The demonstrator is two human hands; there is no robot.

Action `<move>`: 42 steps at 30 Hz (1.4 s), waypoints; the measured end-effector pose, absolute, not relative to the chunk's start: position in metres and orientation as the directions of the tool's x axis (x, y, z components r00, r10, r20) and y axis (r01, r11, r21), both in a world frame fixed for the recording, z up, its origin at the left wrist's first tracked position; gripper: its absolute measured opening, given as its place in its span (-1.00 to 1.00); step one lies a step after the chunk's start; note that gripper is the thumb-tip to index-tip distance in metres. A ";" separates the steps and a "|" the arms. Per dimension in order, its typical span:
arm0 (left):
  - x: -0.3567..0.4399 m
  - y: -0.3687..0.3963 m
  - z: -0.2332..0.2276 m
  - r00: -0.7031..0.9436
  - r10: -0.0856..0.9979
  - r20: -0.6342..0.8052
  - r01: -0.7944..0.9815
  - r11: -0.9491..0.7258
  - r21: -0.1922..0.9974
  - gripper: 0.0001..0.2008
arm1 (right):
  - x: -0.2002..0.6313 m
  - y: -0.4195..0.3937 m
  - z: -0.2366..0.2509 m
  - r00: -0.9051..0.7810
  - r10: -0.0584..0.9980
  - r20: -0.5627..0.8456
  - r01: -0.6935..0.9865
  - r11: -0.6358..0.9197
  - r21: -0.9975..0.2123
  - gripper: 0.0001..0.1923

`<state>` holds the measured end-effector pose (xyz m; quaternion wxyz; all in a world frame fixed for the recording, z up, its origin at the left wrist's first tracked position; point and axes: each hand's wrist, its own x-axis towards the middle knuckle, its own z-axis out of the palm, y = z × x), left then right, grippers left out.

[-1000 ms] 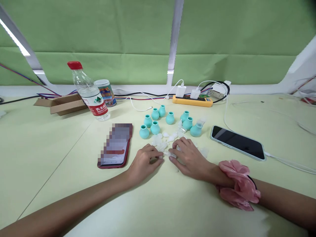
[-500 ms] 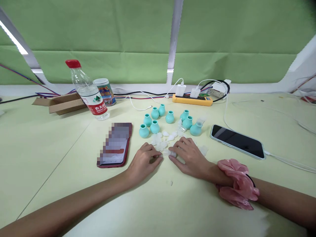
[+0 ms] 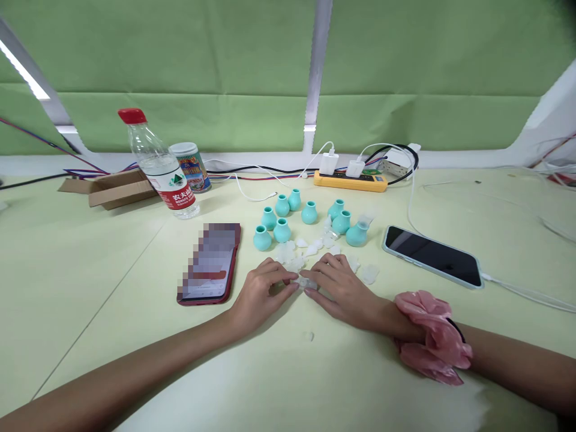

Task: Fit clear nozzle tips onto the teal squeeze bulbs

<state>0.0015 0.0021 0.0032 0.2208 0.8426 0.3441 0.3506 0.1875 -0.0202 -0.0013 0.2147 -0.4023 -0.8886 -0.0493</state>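
Two hands meeting just in front of the teal vases [image 3: 310, 221]: left hand [image 3: 263, 293] and right hand [image 3: 344, 289] fingers pinching one small clear piece [image 3: 305, 281], lying crosswise between them, on the worktop [image 3: 112, 288].

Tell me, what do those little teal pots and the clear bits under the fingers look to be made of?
Teal pots: likely soft rubber or silicone, matte, with an even dull sheen. Clear pieces: probably translucent plastic or silicone, milky and slightly glossy; too small to tell.
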 end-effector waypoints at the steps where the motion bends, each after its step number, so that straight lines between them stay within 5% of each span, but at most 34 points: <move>1: 0.001 0.002 0.003 0.511 0.747 0.426 0.427 -0.651 0.628 -0.87 | 0.188 -0.020 -0.002 -0.580 0.697 0.422 0.733 0.672 -0.103 -0.78; 12: 0.001 0.000 0.008 0.459 0.784 0.418 0.352 -0.593 0.725 -0.90 | 0.187 -0.021 0.000 -0.576 0.697 0.427 0.697 0.692 -0.191 -0.87; 24: 0.000 0.002 0.006 0.523 0.747 0.411 0.371 -0.633 0.679 -0.85 | 0.187 -0.020 0.000 -0.562 0.693 0.451 0.667 0.702 -0.250 -0.87; 30: 0.001 0.001 0.002 0.551 0.668 0.501 0.422 -0.741 0.523 -0.82 | 0.187 -0.021 -0.001 -0.521 0.723 0.453 0.661 0.678 -0.322 -0.89; 42: 0.003 -0.010 0.004 0.674 0.521 0.524 0.546 -0.829 0.121 -0.75 | 0.186 -0.023 0.001 -0.539 0.721 0.436 0.682 0.677 -0.276 -0.85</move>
